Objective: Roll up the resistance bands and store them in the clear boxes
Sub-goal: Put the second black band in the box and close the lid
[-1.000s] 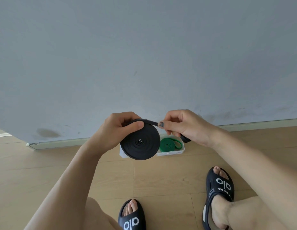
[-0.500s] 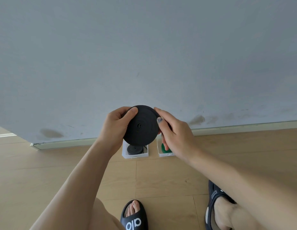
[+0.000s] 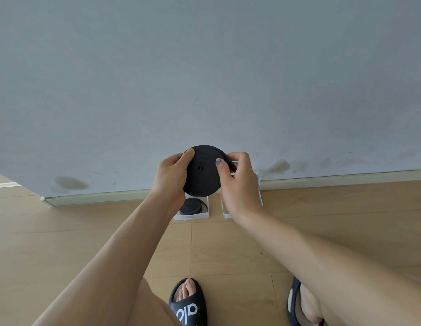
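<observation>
A black resistance band (image 3: pixel 202 175), wound into a flat disc, is held upright in front of the wall by both hands. My left hand (image 3: pixel 170 177) grips its left edge, thumb on the top rim. My right hand (image 3: pixel 240 184) presses the disc's right side, thumb on its face and fingers over the band's loose end. Below on the floor stands a clear box (image 3: pixel 193 216) with a smaller black rolled band (image 3: pixel 190 206) inside. A second clear box (image 3: pixel 260 184) to its right is mostly hidden behind my right hand; its contents are hidden.
The grey wall (image 3: pixel 204 78) and its skirting board (image 3: pixel 99 197) run right behind the boxes. The floor is light wood. My feet in black slides (image 3: pixel 188 304) rest at the bottom of the view, the right slide (image 3: pixel 293 302) partly behind my arm.
The loose end has been wrapped onto the roll, and both hands now close around the disc. The roll moved forward and up toward the wall, uncovering the left box and hiding the green band.
</observation>
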`<control>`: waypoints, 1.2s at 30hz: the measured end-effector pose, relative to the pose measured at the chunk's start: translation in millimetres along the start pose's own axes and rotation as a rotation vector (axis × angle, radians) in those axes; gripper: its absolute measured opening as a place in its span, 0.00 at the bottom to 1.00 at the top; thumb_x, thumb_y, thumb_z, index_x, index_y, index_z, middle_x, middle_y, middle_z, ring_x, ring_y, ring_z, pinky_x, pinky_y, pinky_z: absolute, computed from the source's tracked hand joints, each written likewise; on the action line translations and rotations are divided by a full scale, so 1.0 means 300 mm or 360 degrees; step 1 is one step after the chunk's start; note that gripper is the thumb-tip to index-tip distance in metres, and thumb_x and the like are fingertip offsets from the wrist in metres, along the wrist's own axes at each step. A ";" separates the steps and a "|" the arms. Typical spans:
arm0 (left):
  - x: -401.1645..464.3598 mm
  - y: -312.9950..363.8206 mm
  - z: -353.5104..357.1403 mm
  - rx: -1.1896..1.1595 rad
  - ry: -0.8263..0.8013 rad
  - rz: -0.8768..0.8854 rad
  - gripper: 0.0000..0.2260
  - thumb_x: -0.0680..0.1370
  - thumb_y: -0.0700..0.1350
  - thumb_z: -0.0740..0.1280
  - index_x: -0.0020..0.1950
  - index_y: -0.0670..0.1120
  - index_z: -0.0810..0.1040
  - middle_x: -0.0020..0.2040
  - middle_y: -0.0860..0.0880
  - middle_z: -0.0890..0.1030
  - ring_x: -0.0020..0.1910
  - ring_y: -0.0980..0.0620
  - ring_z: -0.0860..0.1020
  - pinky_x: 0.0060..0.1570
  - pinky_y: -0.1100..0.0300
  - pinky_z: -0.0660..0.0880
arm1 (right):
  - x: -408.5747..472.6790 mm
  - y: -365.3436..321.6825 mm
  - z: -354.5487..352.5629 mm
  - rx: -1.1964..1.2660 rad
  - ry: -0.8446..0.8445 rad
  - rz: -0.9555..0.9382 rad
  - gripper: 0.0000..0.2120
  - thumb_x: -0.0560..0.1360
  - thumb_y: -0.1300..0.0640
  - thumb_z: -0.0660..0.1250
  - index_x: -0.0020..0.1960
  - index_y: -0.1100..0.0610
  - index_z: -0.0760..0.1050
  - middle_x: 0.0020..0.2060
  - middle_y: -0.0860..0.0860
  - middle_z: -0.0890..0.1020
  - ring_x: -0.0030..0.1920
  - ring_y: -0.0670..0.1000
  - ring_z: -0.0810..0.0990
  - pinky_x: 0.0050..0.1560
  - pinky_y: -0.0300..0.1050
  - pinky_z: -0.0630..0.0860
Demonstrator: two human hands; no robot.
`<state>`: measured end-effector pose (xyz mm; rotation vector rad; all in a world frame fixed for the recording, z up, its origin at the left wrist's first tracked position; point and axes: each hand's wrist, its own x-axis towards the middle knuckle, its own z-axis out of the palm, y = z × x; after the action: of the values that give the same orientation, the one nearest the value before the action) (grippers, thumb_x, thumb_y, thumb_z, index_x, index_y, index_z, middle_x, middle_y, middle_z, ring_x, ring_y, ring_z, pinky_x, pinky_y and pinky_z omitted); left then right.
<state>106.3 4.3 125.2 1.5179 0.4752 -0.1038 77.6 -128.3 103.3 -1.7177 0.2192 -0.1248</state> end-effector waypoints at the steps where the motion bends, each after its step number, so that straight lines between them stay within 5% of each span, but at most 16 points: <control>1: 0.012 -0.008 0.005 -0.0009 0.0028 -0.0037 0.12 0.83 0.49 0.67 0.54 0.41 0.85 0.52 0.42 0.87 0.56 0.42 0.85 0.59 0.46 0.81 | 0.005 0.005 0.021 0.0030 0.0069 0.0030 0.06 0.84 0.51 0.63 0.58 0.53 0.71 0.40 0.44 0.80 0.38 0.46 0.77 0.37 0.40 0.71; 4: 0.046 -0.038 0.013 -0.0023 0.0103 -0.0174 0.11 0.83 0.48 0.68 0.50 0.42 0.84 0.51 0.42 0.87 0.50 0.43 0.85 0.53 0.49 0.82 | 0.011 0.047 0.090 -0.0014 0.0218 0.0076 0.05 0.85 0.52 0.61 0.55 0.54 0.71 0.40 0.45 0.80 0.39 0.45 0.77 0.36 0.37 0.69; 8: 0.110 -0.089 0.011 -0.0081 0.0261 -0.0337 0.10 0.82 0.47 0.69 0.44 0.43 0.81 0.44 0.44 0.84 0.43 0.44 0.82 0.47 0.52 0.82 | 0.042 0.098 0.174 -0.0164 0.0223 0.0194 0.09 0.87 0.53 0.55 0.57 0.57 0.70 0.40 0.49 0.78 0.43 0.56 0.77 0.40 0.48 0.67; 14: 0.264 -0.209 -0.044 0.0042 0.0399 -0.0506 0.13 0.81 0.48 0.66 0.41 0.42 0.75 0.44 0.43 0.79 0.44 0.43 0.78 0.46 0.52 0.76 | 0.138 0.164 0.288 -0.0418 -0.0041 0.0266 0.12 0.86 0.54 0.53 0.66 0.60 0.65 0.55 0.57 0.79 0.53 0.61 0.78 0.47 0.49 0.70; 19: 0.398 -0.343 -0.149 0.0393 0.0044 -0.0662 0.21 0.78 0.60 0.60 0.56 0.43 0.77 0.54 0.43 0.82 0.51 0.43 0.84 0.60 0.46 0.81 | 0.213 0.370 0.372 -0.0356 -0.0074 0.0583 0.12 0.87 0.55 0.54 0.64 0.63 0.66 0.53 0.56 0.77 0.50 0.58 0.76 0.46 0.47 0.69; 22: 0.490 -0.460 -0.214 0.0681 -0.0219 -0.0666 0.30 0.76 0.66 0.61 0.70 0.49 0.70 0.62 0.46 0.79 0.56 0.48 0.83 0.63 0.47 0.79 | 0.272 0.531 0.435 -0.0303 0.0014 0.0958 0.10 0.86 0.57 0.54 0.62 0.62 0.66 0.56 0.59 0.77 0.50 0.59 0.77 0.52 0.52 0.77; 24: 0.546 -0.559 -0.254 0.0894 -0.0351 -0.0580 0.35 0.74 0.70 0.61 0.76 0.53 0.63 0.65 0.49 0.77 0.62 0.48 0.78 0.66 0.48 0.74 | 0.299 0.640 0.485 -0.0265 0.0041 0.1217 0.09 0.85 0.57 0.53 0.61 0.62 0.66 0.60 0.61 0.78 0.55 0.62 0.82 0.60 0.57 0.79; 28: 0.642 -0.740 -0.297 0.1237 -0.0547 -0.0255 0.42 0.67 0.75 0.61 0.77 0.57 0.60 0.67 0.55 0.72 0.68 0.54 0.68 0.66 0.52 0.67 | 0.366 0.793 0.544 -0.0363 0.0004 0.1344 0.10 0.85 0.58 0.51 0.60 0.63 0.65 0.54 0.59 0.77 0.57 0.66 0.83 0.55 0.55 0.78; 31: 0.694 -0.849 -0.323 0.1462 -0.0411 0.0002 0.43 0.65 0.76 0.61 0.75 0.57 0.61 0.66 0.58 0.68 0.69 0.55 0.60 0.68 0.51 0.66 | 0.400 0.870 0.589 -0.0458 -0.0049 0.1340 0.11 0.86 0.56 0.51 0.62 0.62 0.64 0.55 0.59 0.78 0.55 0.66 0.84 0.57 0.56 0.80; 36: 0.761 -0.972 -0.357 0.1472 -0.0270 0.0218 0.40 0.69 0.72 0.66 0.75 0.53 0.63 0.62 0.57 0.69 0.66 0.56 0.62 0.62 0.58 0.66 | 0.442 0.976 0.653 -0.0499 -0.0039 0.1244 0.12 0.87 0.56 0.52 0.66 0.62 0.65 0.52 0.55 0.74 0.50 0.60 0.76 0.51 0.51 0.73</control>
<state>184.2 140.2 -227.0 2.4145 0.1739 -0.3801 225.7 -10.6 -222.1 -1.8196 0.9081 0.5298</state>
